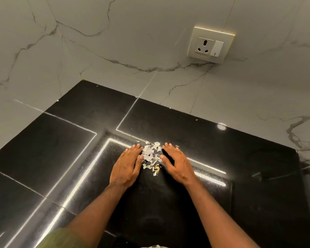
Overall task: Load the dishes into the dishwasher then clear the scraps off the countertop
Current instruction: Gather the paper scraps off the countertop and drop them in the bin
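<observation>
A small heap of white and yellowish paper-like scraps (151,155) lies on the glossy black countertop (61,149). My left hand (127,165) rests flat on the counter just left of the heap, its fingers straight and touching the scraps' edge. On the other side, my right hand (175,162) lies flat with fingers straight, thumb next to the scraps. Both hands bracket the heap and hold nothing. No dishes or dishwasher are in view.
A marble-patterned wall (132,42) rises behind and to the left of the counter, forming a corner. A wall socket with a switch (210,44) sits on it upper right. Tiny orange crumbs (196,120) lie along the back edge.
</observation>
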A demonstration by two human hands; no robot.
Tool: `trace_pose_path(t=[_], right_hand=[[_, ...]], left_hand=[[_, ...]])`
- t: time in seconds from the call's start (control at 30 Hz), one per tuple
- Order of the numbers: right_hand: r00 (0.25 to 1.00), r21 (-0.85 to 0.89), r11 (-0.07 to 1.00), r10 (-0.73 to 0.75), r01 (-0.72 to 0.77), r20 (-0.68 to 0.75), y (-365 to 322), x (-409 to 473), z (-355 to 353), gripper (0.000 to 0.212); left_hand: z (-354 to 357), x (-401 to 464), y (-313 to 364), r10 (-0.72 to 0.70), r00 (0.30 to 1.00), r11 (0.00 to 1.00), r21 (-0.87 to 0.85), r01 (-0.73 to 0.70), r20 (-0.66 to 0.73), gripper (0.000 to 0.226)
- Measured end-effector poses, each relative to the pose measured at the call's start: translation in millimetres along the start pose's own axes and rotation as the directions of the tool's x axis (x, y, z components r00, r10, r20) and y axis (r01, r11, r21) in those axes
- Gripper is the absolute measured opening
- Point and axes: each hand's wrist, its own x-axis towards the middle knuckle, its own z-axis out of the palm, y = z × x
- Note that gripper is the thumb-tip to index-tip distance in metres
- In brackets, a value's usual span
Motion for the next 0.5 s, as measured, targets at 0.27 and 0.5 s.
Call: trace_pose_path(t=[0.27,0.5], right_hand=[[0.952,0.064,0.952,0.302,-0.299,-0.044,36.2,64.8,-97.3,0.068],[0.945,-0.303,0.938,0.243,-0.171,0.219,80.8,141.4,-111.1,0.066]], left_hand=[[1.3,0.1,-1.7,0.005,1.000,1.000,0.003,-0.005,0.000,0.054],[1.8,2.4,-1.8,-0.014,1.000,1.000,0.001,0.014,-0.017,0.052]])
